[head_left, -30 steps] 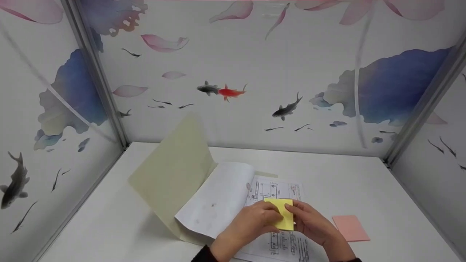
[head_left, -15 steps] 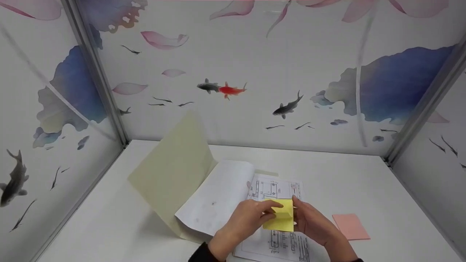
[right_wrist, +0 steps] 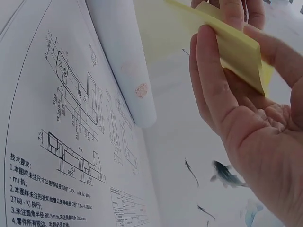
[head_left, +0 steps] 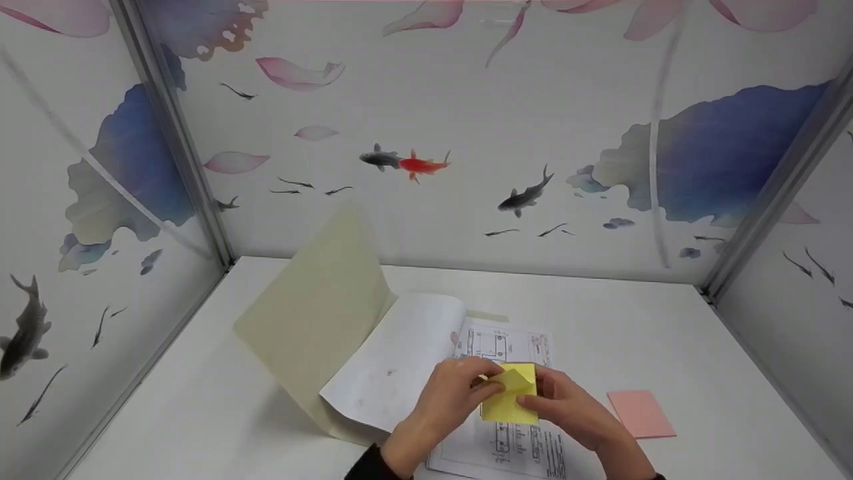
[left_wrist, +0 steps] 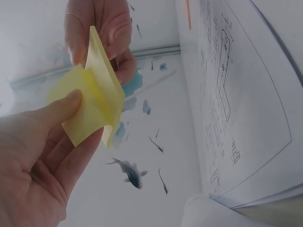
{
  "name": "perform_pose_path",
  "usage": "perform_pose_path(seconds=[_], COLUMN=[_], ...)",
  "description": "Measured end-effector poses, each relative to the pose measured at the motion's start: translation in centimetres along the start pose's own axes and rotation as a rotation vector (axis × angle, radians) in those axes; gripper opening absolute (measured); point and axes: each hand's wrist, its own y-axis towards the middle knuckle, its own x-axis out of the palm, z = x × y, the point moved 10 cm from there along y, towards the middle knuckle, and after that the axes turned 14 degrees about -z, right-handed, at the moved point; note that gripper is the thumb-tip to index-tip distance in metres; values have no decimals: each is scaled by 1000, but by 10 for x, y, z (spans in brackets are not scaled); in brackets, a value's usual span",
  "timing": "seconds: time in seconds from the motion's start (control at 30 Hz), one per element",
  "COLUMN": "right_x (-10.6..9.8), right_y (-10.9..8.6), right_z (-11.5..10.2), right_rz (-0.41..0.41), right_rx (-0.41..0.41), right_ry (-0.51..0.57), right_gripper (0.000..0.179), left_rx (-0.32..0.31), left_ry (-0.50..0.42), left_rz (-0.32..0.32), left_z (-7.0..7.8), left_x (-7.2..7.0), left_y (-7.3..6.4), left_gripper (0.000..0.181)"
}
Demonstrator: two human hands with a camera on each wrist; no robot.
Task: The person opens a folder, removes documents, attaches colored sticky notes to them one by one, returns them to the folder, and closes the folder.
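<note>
Three walls [head_left: 440,100] printed with fish and petals stand around a white worktop [head_left: 600,327]. On the worktop: a pale yellow-green folder [head_left: 313,327], cover standing open at a slant to the left. Inside, a white sheet [head_left: 400,360] curls over toward the cover; to its right lies a printed drawing [head_left: 480,447], text and outlines legible in the right wrist view. Above the drawing, right hand [head_left: 573,410] holds a yellow pad [head_left: 506,410], thumb on its face, fingers behind. Left hand [head_left: 453,397] pinches the top note [head_left: 516,380] between thumb and fingers; note bends away from the pad. Pink pad [head_left: 642,413] lies flat on the worktop, right of the right hand.
</note>
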Motion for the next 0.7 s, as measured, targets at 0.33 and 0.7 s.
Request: perform_pose_path(seconds=[0.33,0.7], right_x=[-10,-18], right_y=[1,-1], right_z=[-6,-13], right_rz=[136,253], right_rx=[14,16], right_ry=[-186,-338], right_gripper=[44,27], left_rx=[-46,-106], left_ry=[56,92], left_rz=[51,119], left_z=[-7,-13], left_x=[-6,-17], left_y=[-1,-5], left_gripper=[7,7])
